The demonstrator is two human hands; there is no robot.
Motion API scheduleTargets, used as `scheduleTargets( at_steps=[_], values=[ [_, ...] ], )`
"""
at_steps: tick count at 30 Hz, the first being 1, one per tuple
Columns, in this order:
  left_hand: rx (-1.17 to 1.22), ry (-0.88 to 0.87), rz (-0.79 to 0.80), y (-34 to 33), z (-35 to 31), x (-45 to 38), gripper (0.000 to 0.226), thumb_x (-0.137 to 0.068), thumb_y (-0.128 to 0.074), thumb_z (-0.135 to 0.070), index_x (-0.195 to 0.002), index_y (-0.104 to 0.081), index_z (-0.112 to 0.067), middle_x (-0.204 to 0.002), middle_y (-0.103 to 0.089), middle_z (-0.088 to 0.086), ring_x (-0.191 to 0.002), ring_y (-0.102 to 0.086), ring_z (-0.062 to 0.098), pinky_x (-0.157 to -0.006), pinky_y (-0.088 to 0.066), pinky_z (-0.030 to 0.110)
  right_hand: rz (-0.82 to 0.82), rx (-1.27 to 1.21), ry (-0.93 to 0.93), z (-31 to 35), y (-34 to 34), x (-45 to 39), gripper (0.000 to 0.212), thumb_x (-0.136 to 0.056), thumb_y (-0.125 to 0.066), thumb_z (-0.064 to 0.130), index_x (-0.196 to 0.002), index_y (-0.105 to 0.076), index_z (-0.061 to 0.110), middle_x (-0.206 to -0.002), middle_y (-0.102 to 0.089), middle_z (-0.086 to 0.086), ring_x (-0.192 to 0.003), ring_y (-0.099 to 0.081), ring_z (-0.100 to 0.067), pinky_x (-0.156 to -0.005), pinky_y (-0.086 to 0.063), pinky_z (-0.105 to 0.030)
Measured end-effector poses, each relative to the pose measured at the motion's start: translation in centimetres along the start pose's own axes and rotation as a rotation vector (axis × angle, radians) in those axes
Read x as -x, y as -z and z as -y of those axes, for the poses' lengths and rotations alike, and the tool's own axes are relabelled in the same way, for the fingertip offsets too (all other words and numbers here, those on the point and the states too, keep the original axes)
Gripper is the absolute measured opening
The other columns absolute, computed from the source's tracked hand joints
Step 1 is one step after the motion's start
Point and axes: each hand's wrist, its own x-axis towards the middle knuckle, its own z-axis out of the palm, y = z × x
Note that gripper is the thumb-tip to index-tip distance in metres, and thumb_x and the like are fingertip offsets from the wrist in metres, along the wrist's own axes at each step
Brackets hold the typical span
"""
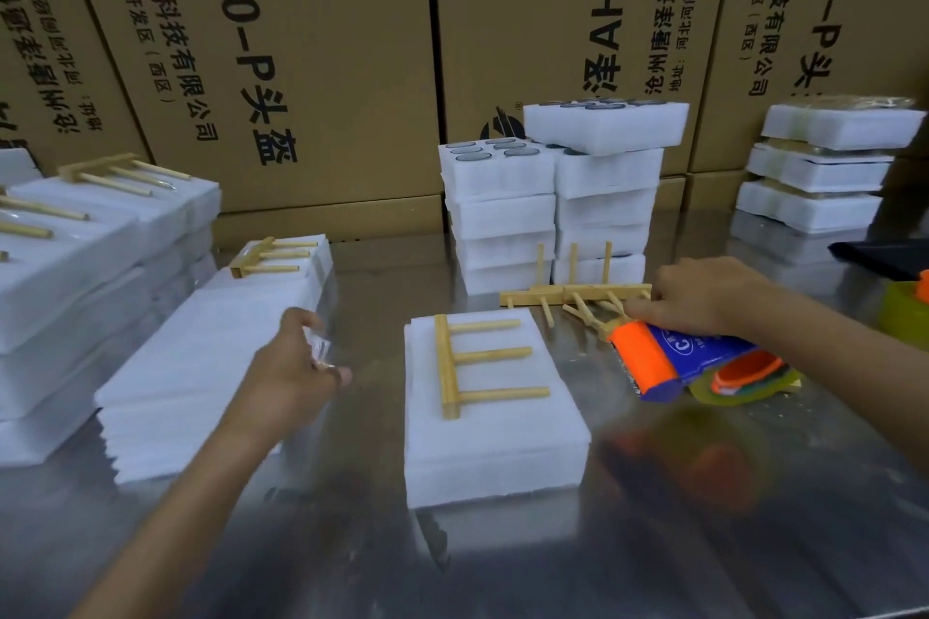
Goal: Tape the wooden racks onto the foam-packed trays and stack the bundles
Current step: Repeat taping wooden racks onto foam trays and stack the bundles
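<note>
My right hand has its fingers closed on the tape dispenser at three o'clock. My left hand pinches clear tape. The wooden rack lies flat on the foam tray, centred on the surface for strapping, I judge.
</note>
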Motion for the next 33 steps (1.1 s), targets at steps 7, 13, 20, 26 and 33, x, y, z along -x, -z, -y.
scheduleTargets(
  at_steps=[7,13,20,26,33],
  values=[
    [0.04,-0.076,0.179,-7.0,1.1,2.2,0.056,-0.086,-0.068,-0.011,-0.135,-0.043,-0.023,-0.104,-0.065,0.004,-0.096,-0.061,0.022,-0.087,-0.048,0.033,-0.061,-0.062,-0.001,0.2,-2.7,-0.3,0.061,-0.086,-0.021,0.076,-0.068,-0.052,0.027,-0.072,-0.056,0.005,-0.068,-0.056,-0.01,-0.06,-0.042,-0.03],
    [-0.258,-0.322,-0.05,-4.5,0.0,2.5,0.067,-0.092,-0.065,-0.032,-0.151,-0.032,-0.029,-0.158,-0.033,0.002,-0.146,-0.027,0.024,-0.115,-0.03,0.041,-0.087,-0.09,-0.014,0.0,-3.1,-0.5,0.059,-0.085,-0.021,0.076,-0.065,-0.048,0.028,-0.071,-0.054,0.005,-0.066,-0.053,-0.01,-0.056,-0.037,-0.029],
    [-0.075,-0.684,0.187,-8.9,-14.9,3.6,0.027,-0.097,-0.045,-0.018,-0.12,-0.059,-0.022,-0.114,-0.066,-0.001,-0.103,-0.059,0.02,-0.089,-0.047,0.033,-0.111,-0.129,-0.037,-0.7,-2.9,0.3,0.062,-0.087,-0.024,0.075,-0.072,-0.059,0.026,-0.072,-0.06,0.005,-0.066,-0.055,-0.009,-0.055,-0.037,-0.028],
    [-0.393,-0.553,0.486,-14.6,-17.7,3.6,0.02,-0.096,-0.046,-0.026,-0.086,-0.06,-0.015,-0.085,-0.064,0.004,-0.09,-0.056,0.028,-0.083,-0.034,0.034,-0.064,-0.123,-0.069,0.2,-2.3,0.5,0.058,-0.089,-0.027,0.072,-0.064,-0.05,0.026,-0.067,-0.05,0.004,-0.069,-0.053,-0.017,-0.062,-0.036,-0.032],
    [-0.211,-0.524,0.417,-15.2,-16.1,3.5,0.02,-0.094,-0.049,-0.019,-0.092,-0.069,-0.021,-0.088,-0.07,-0.004,-0.098,-0.059,0.021,-0.102,-0.035,0.034,-0.202,-0.059,-0.233,3.7,-2.3,0.8,0.05,-0.097,-0.032,0.054,-0.063,-0.044,0.02,-0.063,-0.045,0.001,-0.062,-0.046,-0.018,-0.06,-0.034,-0.031]
  ],
)
